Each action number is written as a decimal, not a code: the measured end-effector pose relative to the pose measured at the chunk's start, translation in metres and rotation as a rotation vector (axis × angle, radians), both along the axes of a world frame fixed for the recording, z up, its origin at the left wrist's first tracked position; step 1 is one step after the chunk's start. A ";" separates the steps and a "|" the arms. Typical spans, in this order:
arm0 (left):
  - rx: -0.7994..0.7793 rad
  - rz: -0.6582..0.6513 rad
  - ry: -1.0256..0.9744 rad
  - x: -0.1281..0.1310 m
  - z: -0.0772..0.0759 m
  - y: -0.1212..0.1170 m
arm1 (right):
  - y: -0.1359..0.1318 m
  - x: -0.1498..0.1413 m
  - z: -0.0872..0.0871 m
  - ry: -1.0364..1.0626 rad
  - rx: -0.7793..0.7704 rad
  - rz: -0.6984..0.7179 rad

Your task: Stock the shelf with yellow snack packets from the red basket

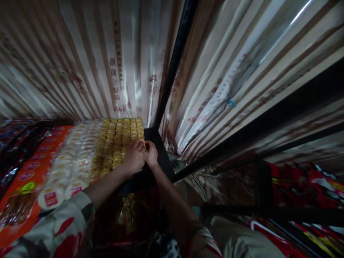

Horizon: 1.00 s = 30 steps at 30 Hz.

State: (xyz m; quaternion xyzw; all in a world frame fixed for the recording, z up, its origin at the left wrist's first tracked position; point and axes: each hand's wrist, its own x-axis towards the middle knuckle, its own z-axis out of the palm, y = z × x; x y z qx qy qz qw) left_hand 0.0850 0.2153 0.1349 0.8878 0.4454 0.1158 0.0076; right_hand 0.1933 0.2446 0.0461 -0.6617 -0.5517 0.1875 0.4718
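My left hand [135,156] is closed at the right edge of the rows of small yellow wrapped packets [115,134], its fingers curled on a packet there. Right beside it, touching or nearly so, is my right hand [151,153], its fingers bent inward above the black shelf [163,163]. Whatever lies between its fingertips is too dark and small to make out. Clear-wrapped round white packets [77,154] stand in rows left of the yellow ones.
Orange packs [32,165] and dark shiny packs [16,150] lie further left. A black metal post [174,61] rises at the shelf's back corner, before pale printed sheeting [129,53]. More black rails [242,122] and red packs [298,182] are at right.
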 end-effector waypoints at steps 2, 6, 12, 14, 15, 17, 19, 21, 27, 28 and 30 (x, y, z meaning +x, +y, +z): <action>0.017 0.005 0.001 0.001 -0.003 0.005 | 0.002 0.001 0.002 -0.012 -0.001 0.022; 0.043 0.003 -0.015 0.003 -0.009 0.009 | 0.001 0.002 0.000 0.057 -0.003 0.031; 0.062 0.002 0.014 0.005 -0.013 0.011 | -0.003 -0.002 -0.005 0.140 0.027 -0.007; 0.067 0.000 0.015 0.005 -0.013 0.012 | -0.003 -0.003 -0.002 0.133 0.026 0.003; 0.070 -0.001 0.016 0.005 -0.013 0.013 | -0.002 -0.003 -0.001 0.127 0.022 0.012; 0.068 -0.003 0.016 0.005 -0.013 0.014 | -0.001 -0.004 0.002 0.112 0.021 0.025; 0.066 0.001 0.016 0.004 -0.013 0.014 | -0.001 -0.003 0.003 0.103 0.031 0.035; 0.075 0.005 0.019 0.005 -0.013 0.014 | -0.002 -0.002 0.002 0.111 0.037 0.041; 0.100 0.008 0.036 0.008 -0.014 0.012 | -0.009 0.001 0.000 0.109 0.031 0.045; 0.099 0.006 0.036 0.008 -0.014 0.012 | -0.009 0.002 0.000 0.093 0.028 0.066; 0.095 0.002 0.035 0.010 -0.013 0.011 | -0.009 0.002 0.001 0.069 0.013 0.084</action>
